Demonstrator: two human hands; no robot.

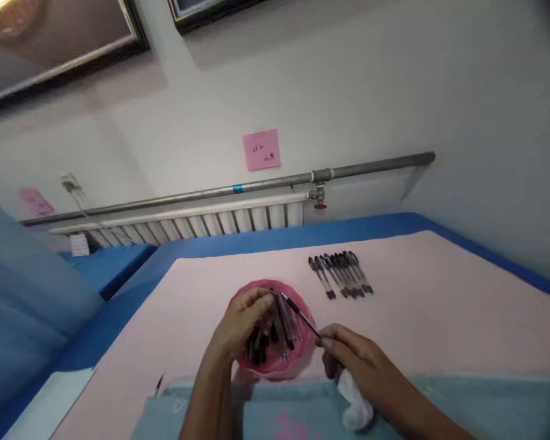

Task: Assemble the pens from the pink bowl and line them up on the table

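A pen (pixel 301 315) is pinched in my right hand (pixel 355 357), its tip pointing up and left over the rim of a pink basket (pixel 308 354). A crumpled white tissue (pixel 356 403) is tucked under the same hand. My left hand (pixel 245 321) reaches over the basket's left side with its fingers curled together. What those fingers hold, if anything, is hidden. Inside the basket lie several clear and black pen parts (pixel 282 327). Behind and to the right, several capped pens (pixel 341 275) lie side by side in a row.
A pale pink sheet (pixel 421 293) covers the blue table (pixel 238 243). Light blue cloth (pixel 284 409) lies along the near edge. White paper (pixel 50 406) and a small dark object (pixel 159 384) are at the lower left. A radiator (pixel 220 220) and pipe line the wall.
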